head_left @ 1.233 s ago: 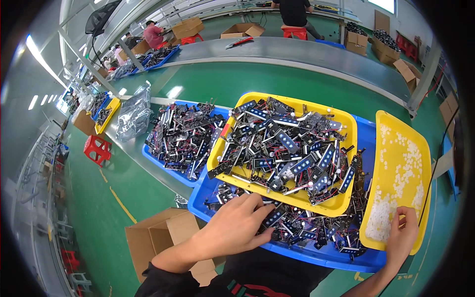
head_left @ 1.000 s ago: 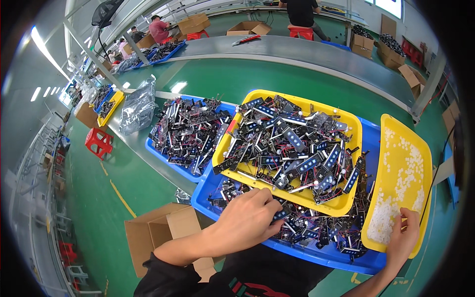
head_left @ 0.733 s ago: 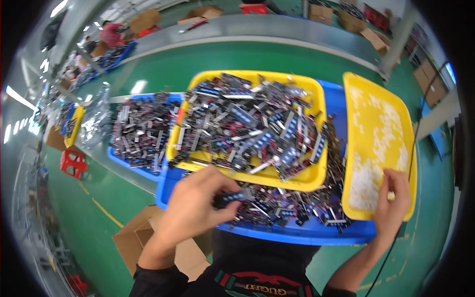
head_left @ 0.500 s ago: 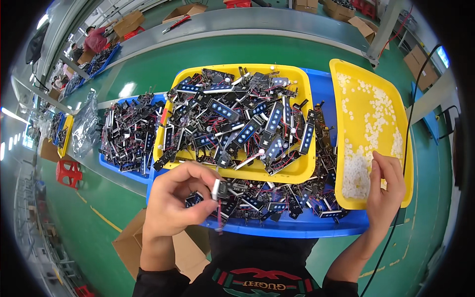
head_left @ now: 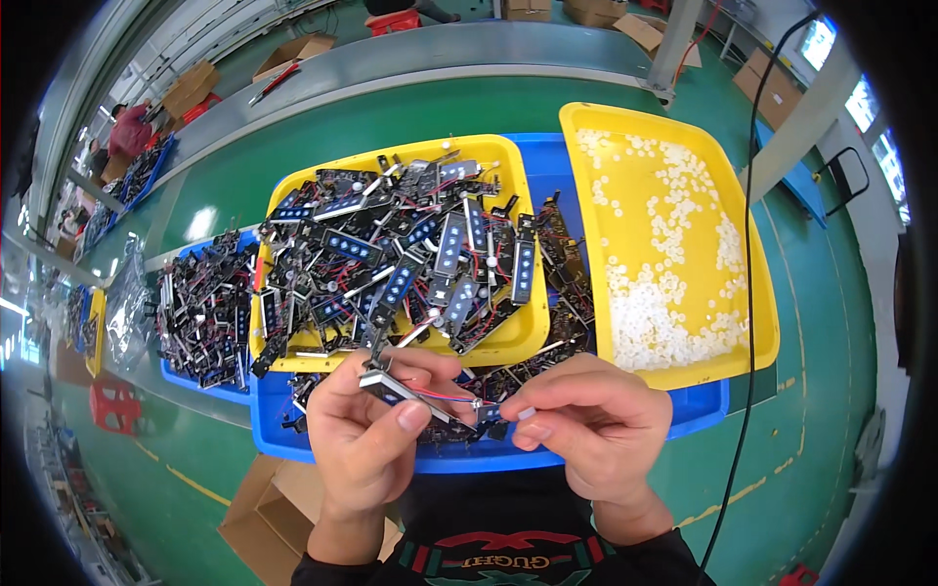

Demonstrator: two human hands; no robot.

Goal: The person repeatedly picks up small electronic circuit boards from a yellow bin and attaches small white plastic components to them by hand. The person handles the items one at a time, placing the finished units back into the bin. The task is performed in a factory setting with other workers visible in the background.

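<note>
In my left hand (head_left: 363, 451) a small black circuit module (head_left: 387, 387) with a light-coloured side is pinched between thumb and fingers. Thin red and blue wires (head_left: 445, 396) run from it toward my right hand (head_left: 604, 430). The thumb and forefinger of that hand grip a tiny white plastic disc (head_left: 527, 414), close beside the wire end. Behind both hands, a yellow tray (head_left: 518, 181) is heaped with similar black modules (head_left: 399, 283). A second yellow tray (head_left: 633, 230), at the right, holds many loose white discs (head_left: 650, 317).
Blue trays (head_left: 549, 156) with more modules lie under and left of the yellow one. A black cable (head_left: 750, 293) hangs across the right tray. An open cardboard box (head_left: 264, 508) stands below on the green floor. Beyond are a grey bench (head_left: 391, 63) and other people.
My right hand has left the disc tray with a white disc and come up to my left hand. The module in my left hand has turned. The view has shifted to the right.
</note>
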